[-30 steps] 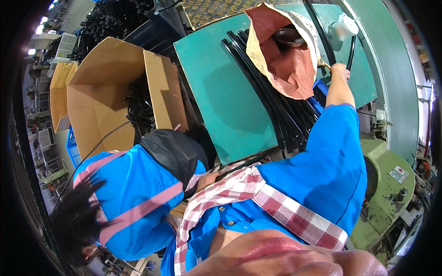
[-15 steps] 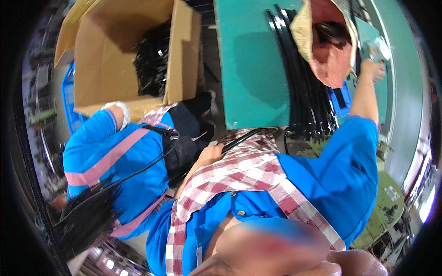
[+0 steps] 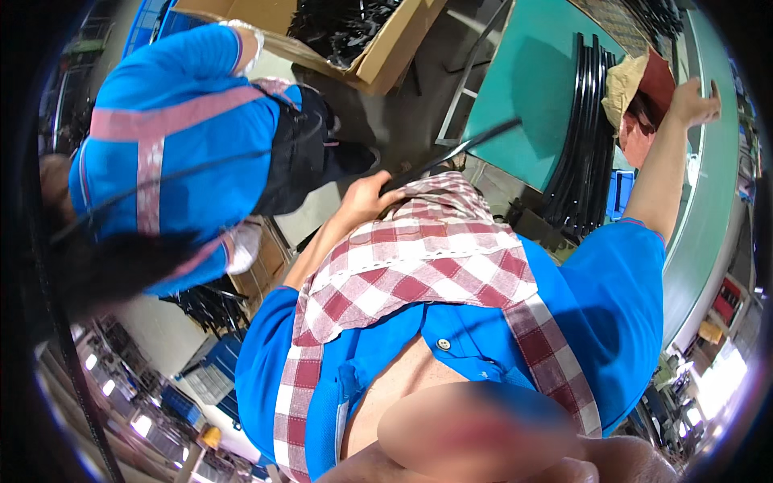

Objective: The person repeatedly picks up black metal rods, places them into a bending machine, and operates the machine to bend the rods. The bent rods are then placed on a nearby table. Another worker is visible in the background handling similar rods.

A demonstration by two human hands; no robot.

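Glossy black strips [image 3: 586,137] – crinkled paper sack [image 3: 626,84] – smooth green tabletop [image 3: 527,88]

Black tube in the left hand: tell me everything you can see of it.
The black tube is slim and looks straight, with a glossy streak along it; plastic or coated metal, I cannot tell. It slants up to the right from the left hand, whose fingers wrap it. Its near end is hidden. Its far tip shows against the green table; whether they touch is unclear.

a head-worn fisheye (the only view) looks down — apron [image 3: 419,274] close below, hands [image 3: 366,199] [image 3: 694,105] farther out
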